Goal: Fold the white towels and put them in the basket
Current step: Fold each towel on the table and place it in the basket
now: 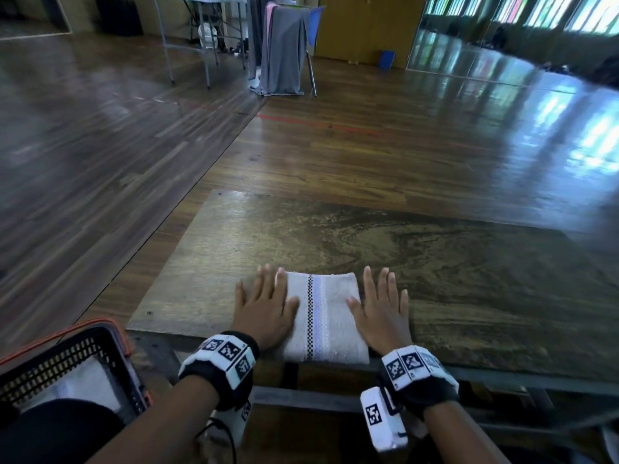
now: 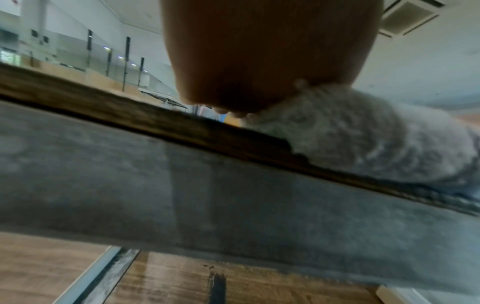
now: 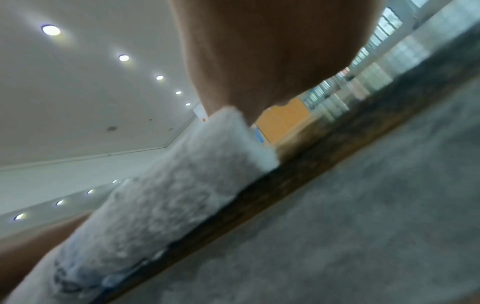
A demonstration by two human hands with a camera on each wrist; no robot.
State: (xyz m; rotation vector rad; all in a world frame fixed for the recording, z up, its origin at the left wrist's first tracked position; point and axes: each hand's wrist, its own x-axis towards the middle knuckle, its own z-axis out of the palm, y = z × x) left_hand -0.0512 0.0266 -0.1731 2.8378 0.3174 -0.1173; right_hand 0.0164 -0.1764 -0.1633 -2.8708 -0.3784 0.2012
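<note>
Both hands lay flat with fingers straight, gripping nothing: the left hand (image 1: pixel 264 308) pressed the left edge of the folded white towel (image 1: pixel 323 316), the right hand (image 1: pixel 383 308) its right edge. That towel sat at the tabletop's (image 1: pixel 469 279) near edge. Lower left stood the black basket (image 1: pixel 63 363), white cloth inside.

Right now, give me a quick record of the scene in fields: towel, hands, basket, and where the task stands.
towel: folded white towel with a dark and pale stripe, lying at the near edge of the wooden table
left hand: flat, fingers straight, on the towel's left edge
right hand: flat, fingers straight, at the towel's right edge
basket: black mesh with orange rim, lower left beside the table, something white inside
task: this towel folded, not yet in the basket
</note>
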